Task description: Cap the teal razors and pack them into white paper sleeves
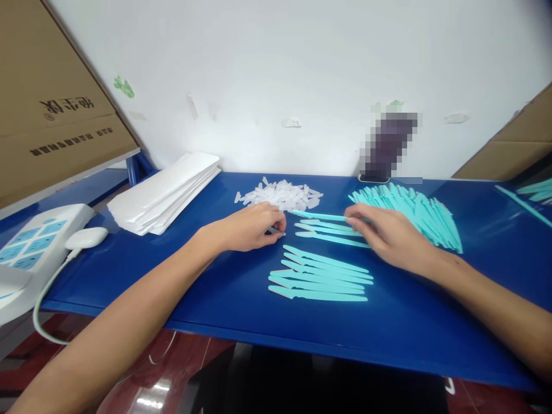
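Note:
My left hand is closed in a pinch on a small whitish blade cap, mostly hidden by the fingers. Just behind it lies a heap of similar translucent white caps. Between the fingertips of my right hand is the end of a turquoise eyebrow razor, whose head points left. A few more turquoise razors lie under and in front of that hand. Nearer the table's front edge, several razors are lined up side by side, heads to the left. A large pile of turquoise razors lies behind my right hand.
A stack of white envelopes lies at the back left of the blue table. A power strip with a white plug and cable stands at the left edge. A phone-like object, pixelated, leans on the wall. Cardboard boxes flank both sides.

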`<move>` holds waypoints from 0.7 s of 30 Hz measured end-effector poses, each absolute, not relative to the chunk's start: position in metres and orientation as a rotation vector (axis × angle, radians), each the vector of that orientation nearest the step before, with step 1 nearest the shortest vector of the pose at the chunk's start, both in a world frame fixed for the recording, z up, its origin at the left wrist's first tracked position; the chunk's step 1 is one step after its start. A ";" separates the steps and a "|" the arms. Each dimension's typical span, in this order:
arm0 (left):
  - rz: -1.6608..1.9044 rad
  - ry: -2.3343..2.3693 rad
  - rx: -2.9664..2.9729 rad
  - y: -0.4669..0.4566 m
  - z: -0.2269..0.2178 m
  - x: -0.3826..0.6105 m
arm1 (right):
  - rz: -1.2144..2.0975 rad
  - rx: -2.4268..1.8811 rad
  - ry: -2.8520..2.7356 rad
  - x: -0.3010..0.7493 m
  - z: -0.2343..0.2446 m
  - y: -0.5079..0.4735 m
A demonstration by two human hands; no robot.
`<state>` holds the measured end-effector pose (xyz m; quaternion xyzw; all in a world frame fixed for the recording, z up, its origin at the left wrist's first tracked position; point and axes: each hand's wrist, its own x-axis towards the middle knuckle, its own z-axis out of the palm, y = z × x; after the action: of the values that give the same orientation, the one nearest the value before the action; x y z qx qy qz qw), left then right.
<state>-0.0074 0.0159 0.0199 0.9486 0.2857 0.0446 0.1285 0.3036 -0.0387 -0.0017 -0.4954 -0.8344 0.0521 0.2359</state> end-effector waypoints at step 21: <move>1.013 0.929 1.983 0.019 0.006 0.010 | 0.133 -1.350 -2.169 0.309 0.001 -0.042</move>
<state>0.0101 0.0185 0.0060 0.7680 0.3598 0.3921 0.3563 0.3087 -0.0416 0.0014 -0.5055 -0.8120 0.0498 0.2875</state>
